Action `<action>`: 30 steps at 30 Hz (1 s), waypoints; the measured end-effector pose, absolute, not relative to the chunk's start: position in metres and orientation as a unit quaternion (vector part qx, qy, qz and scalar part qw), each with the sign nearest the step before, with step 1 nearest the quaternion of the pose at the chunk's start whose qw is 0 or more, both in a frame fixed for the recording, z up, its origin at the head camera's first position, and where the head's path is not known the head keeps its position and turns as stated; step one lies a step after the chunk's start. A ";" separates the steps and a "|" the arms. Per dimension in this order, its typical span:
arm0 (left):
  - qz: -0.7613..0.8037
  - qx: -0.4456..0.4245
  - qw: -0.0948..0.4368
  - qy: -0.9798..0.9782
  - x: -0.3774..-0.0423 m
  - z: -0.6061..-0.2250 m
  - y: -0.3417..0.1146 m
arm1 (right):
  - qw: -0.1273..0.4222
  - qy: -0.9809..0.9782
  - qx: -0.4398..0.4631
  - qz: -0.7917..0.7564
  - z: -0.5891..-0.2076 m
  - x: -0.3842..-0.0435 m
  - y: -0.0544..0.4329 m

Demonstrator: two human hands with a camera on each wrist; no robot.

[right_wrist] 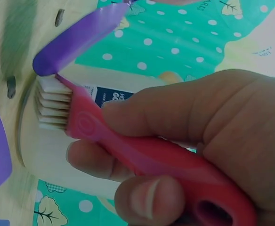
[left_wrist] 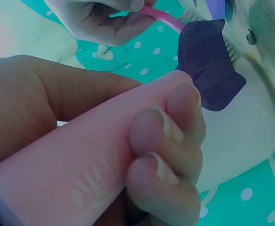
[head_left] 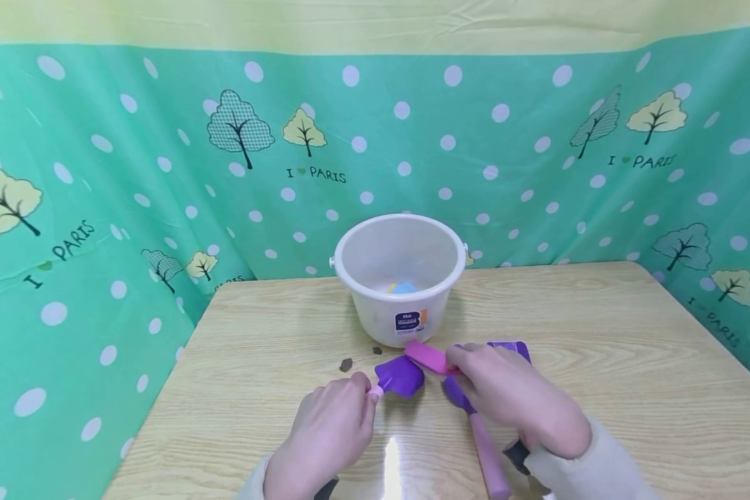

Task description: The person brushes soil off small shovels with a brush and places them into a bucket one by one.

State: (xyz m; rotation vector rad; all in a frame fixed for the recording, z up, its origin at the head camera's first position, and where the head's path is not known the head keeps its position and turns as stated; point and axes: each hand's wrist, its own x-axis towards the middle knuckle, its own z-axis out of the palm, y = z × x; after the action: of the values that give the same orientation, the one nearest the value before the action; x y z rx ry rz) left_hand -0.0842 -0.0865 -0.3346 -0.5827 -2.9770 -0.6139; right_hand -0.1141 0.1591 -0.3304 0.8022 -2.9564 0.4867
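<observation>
My left hand (head_left: pixel 332 432) grips the pink handle of a small trowel (head_left: pixel 401 376), whose purple blade is held over the table in front of the bucket. In the left wrist view, several fingers curl round that handle (left_wrist: pixel 100 150). My right hand (head_left: pixel 506 385) holds a pink scrubbing brush (head_left: pixel 426 357), its thumb and fingers round the grip. Pale bristles (right_wrist: pixel 52 103) show in the right wrist view, close beside the purple blade (right_wrist: pixel 81 37); bristles and blade appear to touch. Behind both tools stands a white bucket (head_left: pixel 406 305).
Two small dark lumps (head_left: pixel 346 364) lie left of the blade. A purple tool with a pink handle (head_left: pixel 489 455) lies below my right hand, and a purple piece (head_left: pixel 516 348) lies behind it, partly hidden. Something blue (head_left: pixel 403 288) sits in the bucket. A green dotted curtain (head_left: pixel 375 153) encloses the table.
</observation>
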 end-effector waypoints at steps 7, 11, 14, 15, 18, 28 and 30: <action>-0.197 -0.192 0.039 -0.961 -0.084 -0.335 -0.087 | 0.033 -0.956 0.248 0.154 -0.326 -0.115 0.166; -0.198 -0.194 0.040 -0.960 -0.084 -0.334 -0.087 | 0.028 -0.961 0.228 0.151 -0.323 -0.116 0.168; -0.200 -0.194 0.041 -0.960 -0.084 -0.334 -0.087 | 0.034 -0.962 0.224 0.152 -0.321 -0.116 0.171; -0.201 -0.195 0.042 -0.959 -0.084 -0.334 -0.087 | 0.038 -0.962 0.225 0.153 -0.321 -0.117 0.172; -0.202 -0.196 0.047 -0.958 -0.083 -0.335 -0.087 | 0.052 -0.959 0.229 0.156 -0.318 -0.117 0.175; -0.206 -0.207 0.049 -0.955 -0.083 -0.333 -0.088 | 0.060 -0.969 0.184 0.152 -0.314 -0.117 0.181; -0.207 -0.207 0.046 -0.955 -0.082 -0.333 -0.088 | 0.065 -0.971 0.174 0.149 -0.313 -0.117 0.181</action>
State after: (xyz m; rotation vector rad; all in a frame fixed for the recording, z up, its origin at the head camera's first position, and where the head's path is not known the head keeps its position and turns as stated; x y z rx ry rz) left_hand -0.0822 -0.0883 -0.3327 -0.6312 -2.9148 -0.6332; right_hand -0.1172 0.1814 -0.3132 0.5260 -2.9307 0.4482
